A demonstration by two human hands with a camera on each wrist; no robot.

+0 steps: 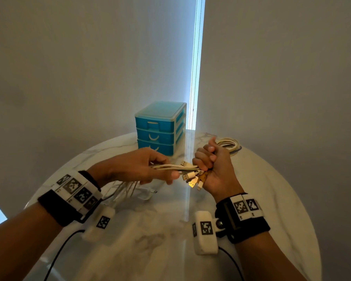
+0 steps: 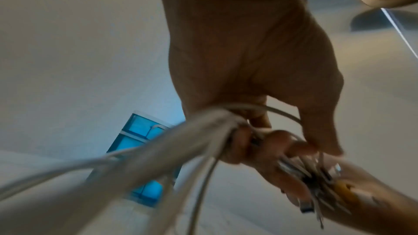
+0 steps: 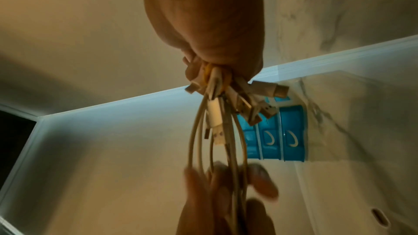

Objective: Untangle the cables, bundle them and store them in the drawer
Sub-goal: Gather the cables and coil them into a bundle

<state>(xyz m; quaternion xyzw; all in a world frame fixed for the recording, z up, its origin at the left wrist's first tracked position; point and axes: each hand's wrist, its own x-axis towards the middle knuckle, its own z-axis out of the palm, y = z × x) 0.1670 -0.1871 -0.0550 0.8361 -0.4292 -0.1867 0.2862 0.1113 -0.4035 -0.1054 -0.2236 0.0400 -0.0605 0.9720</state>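
Several white cables (image 1: 173,168) run level between my two hands above the round table. My left hand (image 1: 148,167) grips the strands, and their loose lengths hang from it down to the tabletop (image 1: 126,189). My right hand (image 1: 209,163) is fisted round the cable ends, with USB plugs (image 1: 190,178) sticking out below the fist. The left wrist view shows the cables (image 2: 181,146) running through my curled fingers (image 2: 239,142). The right wrist view shows the plugs (image 3: 237,103) fanning out from the fist. The blue three-drawer box (image 1: 160,128) stands behind my hands with all drawers closed.
A coiled white cable (image 1: 229,145) lies on the marble table (image 1: 272,189) at the back right, behind my right hand. A small clear wrapper (image 1: 146,194) lies under the hanging strands. Grey blinds and a bright window strip stand close behind the table.
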